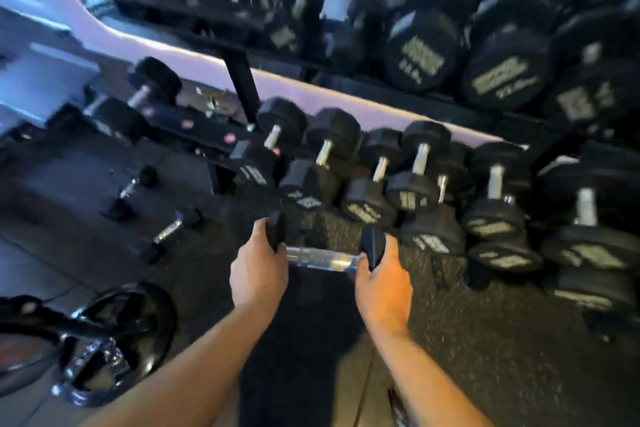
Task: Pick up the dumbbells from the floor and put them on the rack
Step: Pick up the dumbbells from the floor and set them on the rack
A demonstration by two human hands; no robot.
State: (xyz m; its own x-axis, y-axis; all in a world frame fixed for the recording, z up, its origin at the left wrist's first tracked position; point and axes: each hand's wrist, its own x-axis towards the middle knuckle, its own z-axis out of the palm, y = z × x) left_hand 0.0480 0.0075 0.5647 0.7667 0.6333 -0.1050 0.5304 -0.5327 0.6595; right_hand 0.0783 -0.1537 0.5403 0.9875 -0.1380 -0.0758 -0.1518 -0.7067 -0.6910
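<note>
I hold one small black hex dumbbell (322, 258) crosswise in front of me, above the dark speckled floor. My left hand (258, 270) grips its left head and my right hand (382, 282) grips its right head; the chrome handle shows between them. Two more small dumbbells (133, 192) (171, 230) lie on the floor to the left. The black rack (242, 87) stands just ahead, its lower tier holding a row of hex dumbbells (322, 156) and its upper tier large round ones (419, 52). The picture is blurred.
A mirror runs behind the rack. At lower left lie a black weight plate (138, 333) and a chrome bar end. Several dumbbells are piled on the floor at right (588, 253). Rubber flooring stretches between me and the rack.
</note>
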